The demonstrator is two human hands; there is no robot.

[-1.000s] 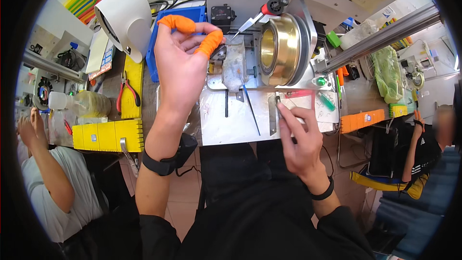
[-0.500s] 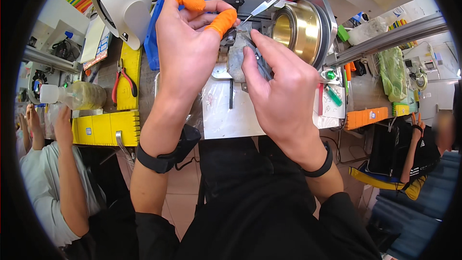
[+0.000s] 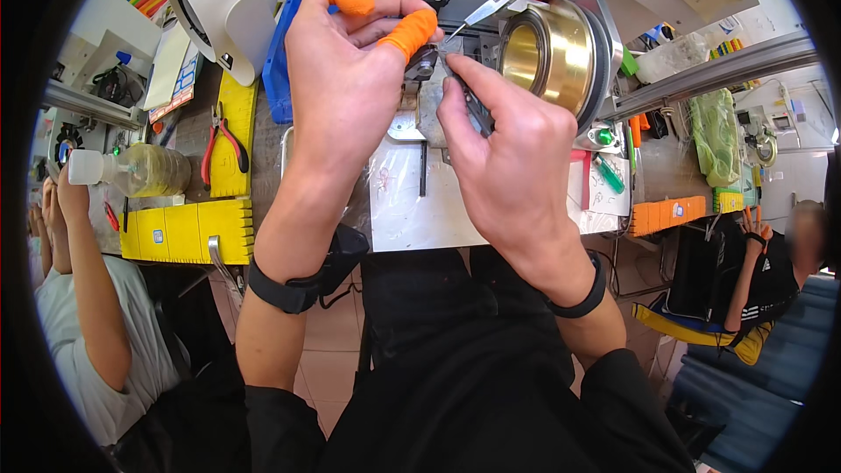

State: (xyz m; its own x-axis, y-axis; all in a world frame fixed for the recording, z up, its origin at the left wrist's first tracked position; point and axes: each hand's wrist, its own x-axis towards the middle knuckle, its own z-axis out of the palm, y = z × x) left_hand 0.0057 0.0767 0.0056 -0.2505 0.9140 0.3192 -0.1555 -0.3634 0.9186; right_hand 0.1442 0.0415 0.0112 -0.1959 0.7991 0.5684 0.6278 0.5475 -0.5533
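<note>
At a crowded bench (image 3: 355,210), a person's right hand (image 3: 526,149) is pinching a dark, slim tool (image 3: 477,110) between thumb and fingers, its shaft slanting beside a grey metal block (image 3: 429,112). The left hand (image 3: 342,92) is hovering over a small dark fixture (image 3: 421,66), its grip drawing orange-sleeved thumb (image 3: 410,33) and finger close together; whether it is pinching anything, one cannot tell. The tool is looking light, stiff and smooth, probably slipping under sweaty skin; its middle is seemingly offering the steadiest hold, its narrow end likely needing gentle treatment.
</note>
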